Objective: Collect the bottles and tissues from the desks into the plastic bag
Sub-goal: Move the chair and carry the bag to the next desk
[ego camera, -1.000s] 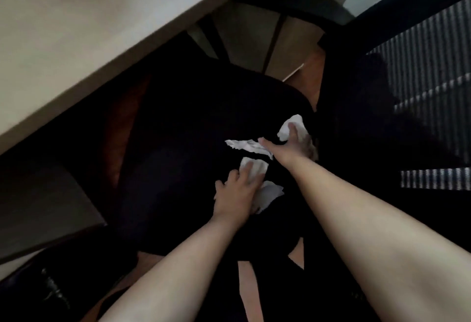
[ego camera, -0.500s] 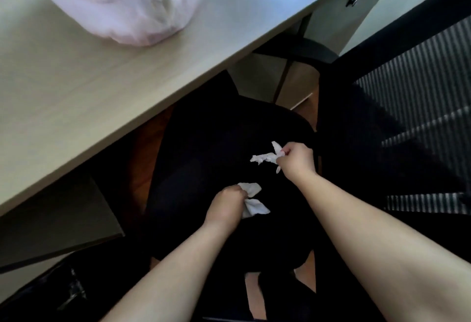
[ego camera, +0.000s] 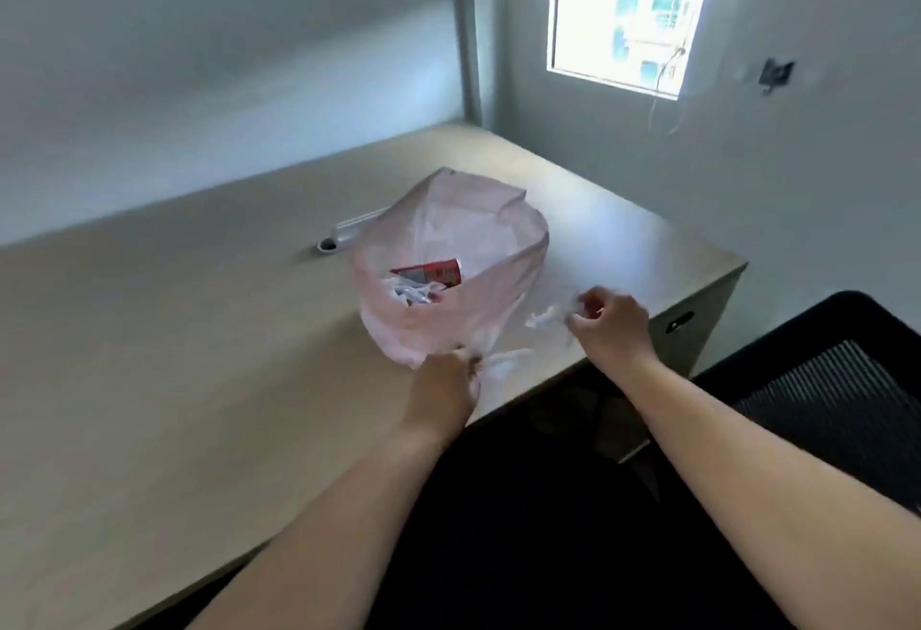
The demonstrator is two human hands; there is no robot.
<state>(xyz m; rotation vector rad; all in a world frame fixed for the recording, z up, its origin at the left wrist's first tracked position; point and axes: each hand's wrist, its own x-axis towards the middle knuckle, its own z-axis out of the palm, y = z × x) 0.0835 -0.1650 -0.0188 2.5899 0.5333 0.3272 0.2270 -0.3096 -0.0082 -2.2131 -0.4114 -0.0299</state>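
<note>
Pink thin plastic bag [ego camera: 451,250] stands open on the pale wooden desk [ego camera: 174,330]. Both hands, left hand [ego camera: 445,392] and right hand [ego camera: 610,325], pinch crumpled white tissues [ego camera: 545,318]. Best to lift them over the bag's mouth, then let go.

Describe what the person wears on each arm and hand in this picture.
Nothing shows. The left hand and right hand are bare, with no gloves, and no rings, watch or bands can be seen. Both forearms are uncovered from wrist to the picture's edge, so no sleeve is in view.
</note>
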